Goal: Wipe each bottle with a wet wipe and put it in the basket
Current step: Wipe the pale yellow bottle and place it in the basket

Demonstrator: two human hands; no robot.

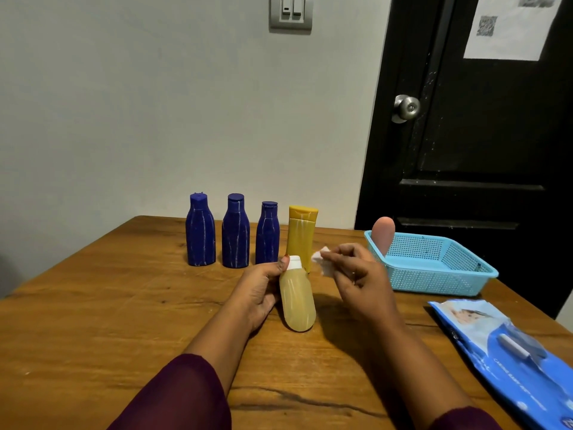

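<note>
Head view — my left hand [260, 293] grips the tan bottle [297, 302], right hand [356, 274] pinches the wet wipe [322, 263] — I should turn it so every side gets wiped

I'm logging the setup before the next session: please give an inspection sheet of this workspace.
Surface: wooden table, dark crack near the front edge.
Job's things: three blue bottles and a yellow bottle upright in a row; beige bottle tilted; pink bottle in the blue basket; wet wipe; wipes pack at the right edge.
Clutter: nothing seen.
Hands: left hand grips the beige bottle; right hand pinches the wet wipe near its cap.
Cables: nothing seen.
Surroundings: grey wall with light switch; black door with knob and paper sheet.
</note>
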